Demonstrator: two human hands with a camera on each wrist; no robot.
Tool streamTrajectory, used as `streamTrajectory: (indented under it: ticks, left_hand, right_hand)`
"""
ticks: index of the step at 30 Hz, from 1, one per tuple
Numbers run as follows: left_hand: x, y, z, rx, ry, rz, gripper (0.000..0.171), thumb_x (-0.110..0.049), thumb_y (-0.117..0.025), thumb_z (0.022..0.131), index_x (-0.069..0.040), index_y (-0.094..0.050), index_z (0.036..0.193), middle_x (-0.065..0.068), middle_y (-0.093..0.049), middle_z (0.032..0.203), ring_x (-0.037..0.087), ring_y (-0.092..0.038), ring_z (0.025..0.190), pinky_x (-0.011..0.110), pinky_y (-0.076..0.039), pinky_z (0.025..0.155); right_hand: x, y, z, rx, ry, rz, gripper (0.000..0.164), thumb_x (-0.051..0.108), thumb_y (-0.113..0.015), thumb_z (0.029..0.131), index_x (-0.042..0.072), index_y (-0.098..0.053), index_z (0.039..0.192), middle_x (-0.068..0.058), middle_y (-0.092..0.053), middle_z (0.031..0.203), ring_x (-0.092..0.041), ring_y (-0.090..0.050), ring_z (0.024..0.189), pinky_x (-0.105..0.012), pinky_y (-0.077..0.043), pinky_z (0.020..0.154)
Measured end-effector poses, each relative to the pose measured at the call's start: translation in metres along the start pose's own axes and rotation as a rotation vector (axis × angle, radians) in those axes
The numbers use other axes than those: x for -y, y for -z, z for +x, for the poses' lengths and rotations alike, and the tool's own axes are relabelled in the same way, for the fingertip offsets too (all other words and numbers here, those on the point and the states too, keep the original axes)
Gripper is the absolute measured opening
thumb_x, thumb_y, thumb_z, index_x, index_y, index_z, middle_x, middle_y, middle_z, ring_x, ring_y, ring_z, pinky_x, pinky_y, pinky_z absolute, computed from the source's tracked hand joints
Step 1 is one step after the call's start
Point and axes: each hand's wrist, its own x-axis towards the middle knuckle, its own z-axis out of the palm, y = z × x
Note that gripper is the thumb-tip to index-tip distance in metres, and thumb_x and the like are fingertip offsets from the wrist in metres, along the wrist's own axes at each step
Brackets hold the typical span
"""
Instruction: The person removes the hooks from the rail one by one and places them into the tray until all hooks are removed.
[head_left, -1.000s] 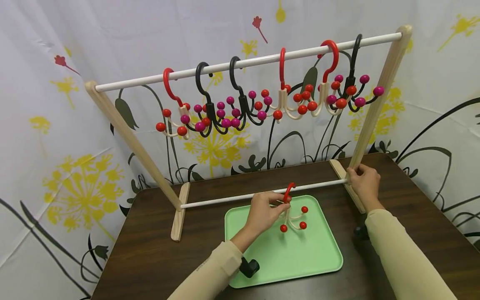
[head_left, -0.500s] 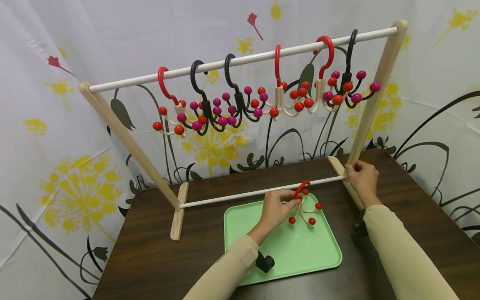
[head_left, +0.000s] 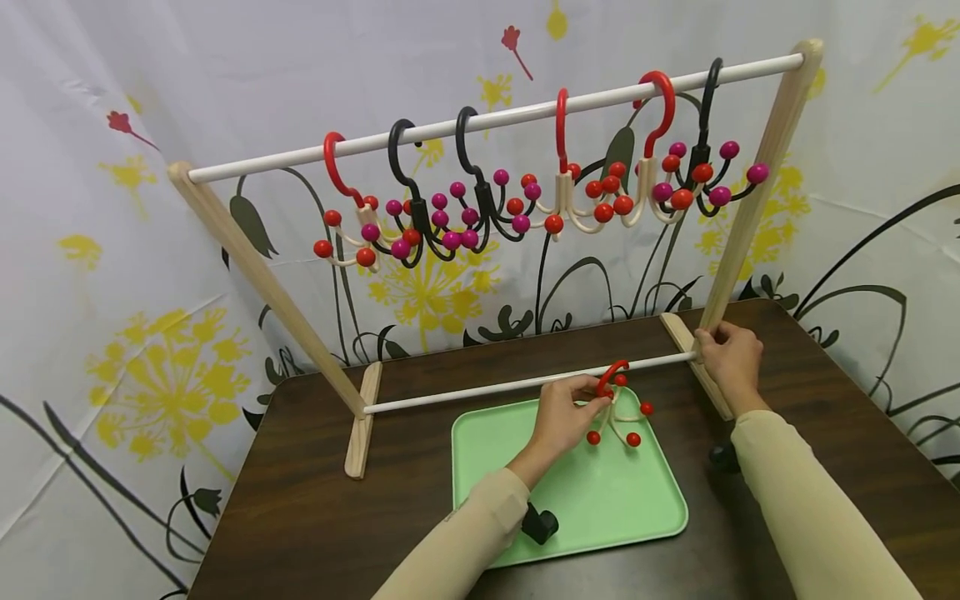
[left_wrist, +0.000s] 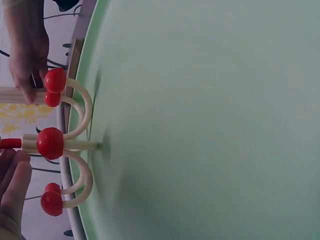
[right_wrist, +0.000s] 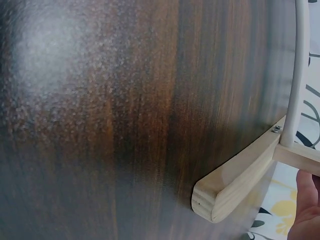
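My left hand (head_left: 564,414) pinches a multi-arm hook hanger (head_left: 617,408) near its red hook, above the right half of a green tray (head_left: 517,433). Its cream arms curve outward and end in red balls, as the left wrist view shows up close. Low on the right post (head_left: 738,225) of a wooden rack, my right hand (head_left: 731,360) grips the wood just above the foot (head_left: 701,375). Only part of that hand (right_wrist: 307,210) shows in the right wrist view. More hangers, some black with magenta balls (head_left: 487,208) and some cream with red hooks (head_left: 564,179), hang from the rack's white top rod (head_left: 517,117).
A white lower rod (head_left: 450,397) joins the rack's two feet, behind the tray. The left post (head_left: 262,287) leans in view on the left. All stands on a dark wood table (head_left: 277,467), before a flower-printed curtain (head_left: 165,75).
My left hand has moved to the right with the hanger, and the hanger has turned and tilted. My right hand has stayed on the post.
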Motion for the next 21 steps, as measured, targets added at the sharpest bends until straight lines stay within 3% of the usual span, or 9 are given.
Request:
streamTrajectory:
  ticks: [8, 14, 18, 21]
  left_hand:
    - [0.001, 0.003, 0.0, 0.018, 0.023, 0.032, 0.016, -0.005, -0.078, 0.083, -0.006, -0.075, 0.099, 0.002, -0.074, 0.092, 0.007, -0.069, 0.082, 0.015, -0.054, 0.069]
    - [0.001, 0.014, -0.006, 0.005, 0.0, 0.037, 0.026, 0.003, -0.075, 0.083, -0.006, -0.074, 0.107, 0.003, -0.074, 0.096, 0.015, -0.071, 0.089, 0.015, -0.054, 0.07]
    - [-0.004, 0.034, -0.009, -0.034, -0.079, 0.001, 0.028, 0.008, -0.071, 0.085, -0.005, -0.072, 0.109, 0.009, -0.072, 0.103, 0.023, -0.07, 0.096, 0.018, -0.055, 0.074]
    - [-0.012, 0.056, -0.01, -0.121, -0.176, -0.032, 0.027, 0.009, -0.069, 0.085, -0.003, -0.071, 0.109, 0.01, -0.071, 0.104, 0.022, -0.069, 0.096, 0.022, -0.056, 0.074]
  right_hand:
    - [0.002, 0.001, 0.001, 0.021, 0.019, 0.005, 0.028, 0.022, -0.06, 0.096, -0.005, -0.069, 0.095, -0.023, -0.067, 0.09, -0.039, -0.057, 0.092, -0.041, -0.044, 0.074]
    - [0.004, -0.001, -0.001, 0.026, 0.014, 0.017, 0.028, 0.022, -0.061, 0.096, -0.005, -0.069, 0.095, -0.024, -0.067, 0.092, -0.041, -0.055, 0.096, -0.046, -0.045, 0.078]
    - [0.003, 0.0, -0.003, 0.025, -0.002, 0.018, 0.029, 0.023, -0.06, 0.096, -0.005, -0.069, 0.097, -0.025, -0.068, 0.094, -0.041, -0.056, 0.097, -0.046, -0.045, 0.078]
    - [0.0, 0.002, -0.004, 0.012, -0.001, 0.009, 0.029, 0.022, -0.061, 0.096, -0.005, -0.069, 0.096, -0.024, -0.068, 0.093, -0.039, -0.057, 0.092, -0.043, -0.045, 0.074]
